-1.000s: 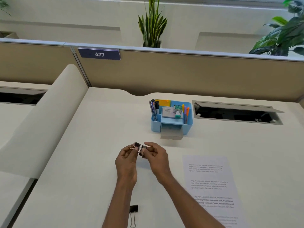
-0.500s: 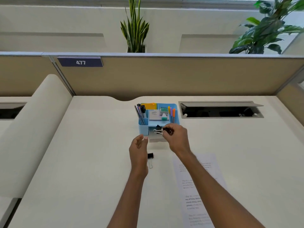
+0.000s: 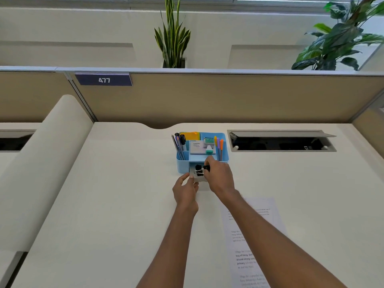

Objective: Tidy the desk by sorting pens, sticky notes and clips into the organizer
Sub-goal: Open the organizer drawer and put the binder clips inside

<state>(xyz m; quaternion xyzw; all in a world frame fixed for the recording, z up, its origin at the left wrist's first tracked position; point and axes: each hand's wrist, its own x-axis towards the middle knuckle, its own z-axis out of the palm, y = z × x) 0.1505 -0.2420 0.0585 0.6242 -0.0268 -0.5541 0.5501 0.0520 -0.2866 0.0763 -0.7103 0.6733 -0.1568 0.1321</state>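
Observation:
The blue organizer (image 3: pixel 226 156) stands at the back middle of the desk. It holds dark pens (image 3: pixel 179 145) on the left, coloured pens (image 3: pixel 219 145) on the right, orange sticky notes (image 3: pixel 190 135) and a white box (image 3: pixel 196 147). Its pale front drawer (image 3: pixel 199 179) is pulled out, with black binder clips (image 3: pixel 198 167) inside. My right hand (image 3: pixel 221 178) pinches another black binder clip (image 3: pixel 207 168) just over the drawer. My left hand (image 3: pixel 186 191) grips the drawer's front left corner.
A printed paper sheet (image 3: pixel 256 235) lies under my right forearm. An open cable hatch (image 3: pixel 280 142) is cut into the desk right of the organizer. A beige partition (image 3: pixel 228 98) closes the back, and a curved divider (image 3: pixel 41 163) bounds the left side.
My right hand has carried its binder clip down to the open drawer. My left hand moved forward onto the drawer's front. The loose clip on the desk is no longer in sight.

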